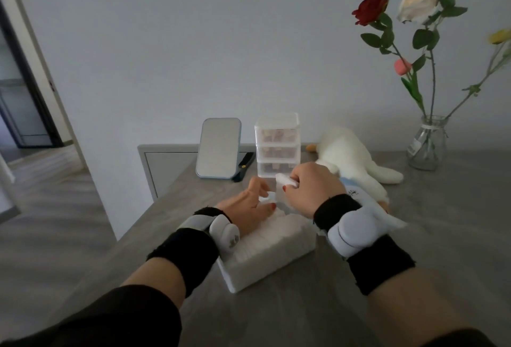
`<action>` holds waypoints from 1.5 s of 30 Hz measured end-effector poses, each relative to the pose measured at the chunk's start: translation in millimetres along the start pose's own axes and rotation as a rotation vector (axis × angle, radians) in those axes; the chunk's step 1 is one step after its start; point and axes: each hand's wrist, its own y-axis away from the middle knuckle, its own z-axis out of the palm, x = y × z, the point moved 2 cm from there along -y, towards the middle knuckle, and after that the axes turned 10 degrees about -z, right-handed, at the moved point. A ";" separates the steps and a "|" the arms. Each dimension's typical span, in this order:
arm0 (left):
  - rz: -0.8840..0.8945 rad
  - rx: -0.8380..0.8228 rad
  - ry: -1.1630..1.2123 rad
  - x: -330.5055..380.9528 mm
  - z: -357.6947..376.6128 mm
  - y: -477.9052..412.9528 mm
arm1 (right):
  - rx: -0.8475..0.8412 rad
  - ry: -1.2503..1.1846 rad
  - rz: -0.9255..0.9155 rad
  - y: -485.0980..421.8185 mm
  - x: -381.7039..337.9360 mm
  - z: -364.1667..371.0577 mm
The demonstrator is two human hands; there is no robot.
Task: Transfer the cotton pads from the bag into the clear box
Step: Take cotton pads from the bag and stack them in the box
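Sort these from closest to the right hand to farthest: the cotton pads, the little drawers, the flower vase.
1. Cotton pads: pinched in the right hand itself.
2. Little drawers: just behind the hand, slightly left.
3. Flower vase: far off at the back right.

Clear box (280,198) mostly hidden between left hand (249,208) and right hand (312,189); left grip unclear. Cotton pads (286,180) partly covered by right hand. Contents of drawers (277,150) blurred. Yellow flower (500,36) cut off at right edge.
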 end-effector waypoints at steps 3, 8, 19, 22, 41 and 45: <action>0.012 0.004 0.026 -0.5 -2.3 0.8 | -0.001 0.198 -0.082 1.6 -9.1 0.3; 0.026 0.005 0.035 0.7 -2.8 2.2 | -0.035 0.320 -0.153 5.3 -22.7 11.7; 0.030 0.035 0.019 -1.0 -1.9 0.1 | -0.155 0.351 -0.164 8.4 -25.7 13.0; 0.030 0.036 0.004 -1.2 -2.1 -0.6 | -0.145 0.398 -0.210 8.7 -25.7 16.5; 0.241 0.185 0.210 -2.8 -8.8 4.6 | -0.205 0.268 -0.109 9.6 -19.1 5.1; 0.246 0.108 0.160 -0.2 -7.4 4.5 | -0.141 0.346 -0.143 9.6 -26.0 9.8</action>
